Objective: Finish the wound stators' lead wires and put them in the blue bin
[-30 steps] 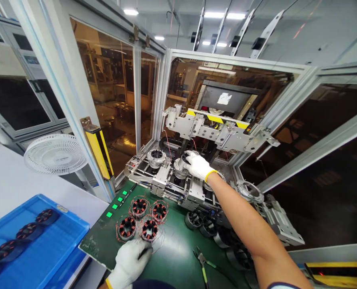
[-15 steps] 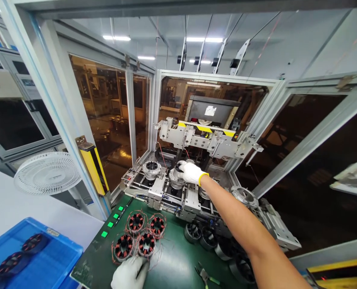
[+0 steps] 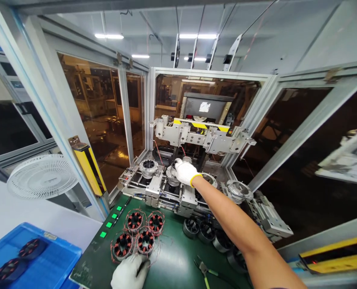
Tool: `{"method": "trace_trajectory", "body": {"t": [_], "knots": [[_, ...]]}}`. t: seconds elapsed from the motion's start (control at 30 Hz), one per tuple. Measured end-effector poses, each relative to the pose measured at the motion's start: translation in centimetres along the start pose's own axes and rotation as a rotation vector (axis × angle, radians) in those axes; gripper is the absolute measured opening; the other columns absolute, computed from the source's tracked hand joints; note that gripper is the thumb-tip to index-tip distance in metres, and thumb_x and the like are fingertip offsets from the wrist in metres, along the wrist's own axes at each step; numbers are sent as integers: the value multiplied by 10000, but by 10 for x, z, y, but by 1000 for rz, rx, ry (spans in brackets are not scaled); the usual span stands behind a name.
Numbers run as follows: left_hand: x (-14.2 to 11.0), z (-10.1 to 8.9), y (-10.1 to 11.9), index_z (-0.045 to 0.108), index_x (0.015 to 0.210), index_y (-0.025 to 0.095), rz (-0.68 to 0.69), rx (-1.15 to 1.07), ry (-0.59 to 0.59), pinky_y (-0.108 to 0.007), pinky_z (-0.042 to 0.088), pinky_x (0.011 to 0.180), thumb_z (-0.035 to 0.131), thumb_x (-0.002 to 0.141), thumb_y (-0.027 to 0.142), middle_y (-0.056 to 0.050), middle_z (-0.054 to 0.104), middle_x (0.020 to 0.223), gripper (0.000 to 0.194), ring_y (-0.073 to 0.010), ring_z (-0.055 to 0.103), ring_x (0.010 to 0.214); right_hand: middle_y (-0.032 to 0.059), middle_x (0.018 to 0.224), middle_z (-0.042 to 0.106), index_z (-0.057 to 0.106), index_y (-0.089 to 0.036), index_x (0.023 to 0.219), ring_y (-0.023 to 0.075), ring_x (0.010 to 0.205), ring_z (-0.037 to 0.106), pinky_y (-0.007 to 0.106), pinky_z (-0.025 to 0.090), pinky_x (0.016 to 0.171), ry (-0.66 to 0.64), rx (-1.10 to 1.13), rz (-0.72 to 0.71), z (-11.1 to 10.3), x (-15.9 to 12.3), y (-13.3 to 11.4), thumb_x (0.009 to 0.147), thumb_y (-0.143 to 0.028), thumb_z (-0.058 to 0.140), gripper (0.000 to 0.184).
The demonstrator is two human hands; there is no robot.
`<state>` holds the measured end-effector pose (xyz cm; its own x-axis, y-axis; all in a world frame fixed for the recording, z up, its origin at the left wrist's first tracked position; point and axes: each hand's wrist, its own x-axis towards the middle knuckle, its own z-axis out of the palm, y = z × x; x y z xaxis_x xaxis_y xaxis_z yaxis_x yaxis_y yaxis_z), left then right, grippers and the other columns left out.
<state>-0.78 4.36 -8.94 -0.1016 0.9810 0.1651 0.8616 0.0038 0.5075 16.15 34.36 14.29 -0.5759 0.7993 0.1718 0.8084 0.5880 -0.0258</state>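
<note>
My left hand [image 3: 129,273], in a white glove, is at the near edge of a copper-wound stator [image 3: 145,241], its finger and thumb closed against the rim. Three more wound stators [image 3: 122,245] with loose wire ends lie grouped beside it on the green table. My right hand [image 3: 187,171], gloved with a yellow cuff, reaches into the machine. Its fingers are curled on a black stator core [image 3: 177,162] at the second round metal holder [image 3: 173,179]; the fingertips are partly hidden. Another black core [image 3: 149,164] sits in the leftmost holder [image 3: 149,172].
Several black unwound cores [image 3: 207,231] stand on the green table [image 3: 169,273] under my right arm. Cutting pliers [image 3: 204,269] lie near the front. A blue bin [image 3: 58,257] with stators is at left, below a white fan [image 3: 43,176]. A metal bar [image 3: 202,136] spans behind the holders.
The view has shifted slightly, moving the scene a little left. Both hands stay at the same places, the right at the second holder and the left at the front stator.
</note>
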Motion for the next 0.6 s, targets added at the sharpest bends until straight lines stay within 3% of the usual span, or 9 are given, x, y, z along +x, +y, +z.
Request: {"method": "trace_trajectory", "body": {"t": [0.13,0.27,0.43,0.6], "knots": [[2,-1,-2,685,882,270,-17,-1,-80,-275,490,803,455,859,320,-8,726,900,236,-169,666,862,208,1244,541,579,-64,1200,305,952,619,357,489,813,-70,-24,-31,-5,4,4,852,-427,547,504],[2,-12,2,682,958,264,-61,-36,-174,-293,476,853,425,888,341,-20,718,983,278,-169,655,944,189,1416,382,611,-88,1169,350,1054,563,398,469,882,-102,-55,-43,3,4,5,802,-551,563,592],[1,-14,3,686,966,254,-59,-66,-195,-296,469,886,434,884,350,-36,716,1013,282,-172,651,964,200,1420,377,621,-90,1173,423,1210,415,470,428,948,-149,-97,-40,24,-4,0,630,-664,682,792],[6,-16,3,696,944,248,-67,-87,-169,-302,488,864,434,873,375,-36,729,976,300,-186,663,935,218,1378,425,632,-51,1111,398,1181,436,474,421,938,-75,-79,-46,21,-3,-8,641,-588,732,720]]}}
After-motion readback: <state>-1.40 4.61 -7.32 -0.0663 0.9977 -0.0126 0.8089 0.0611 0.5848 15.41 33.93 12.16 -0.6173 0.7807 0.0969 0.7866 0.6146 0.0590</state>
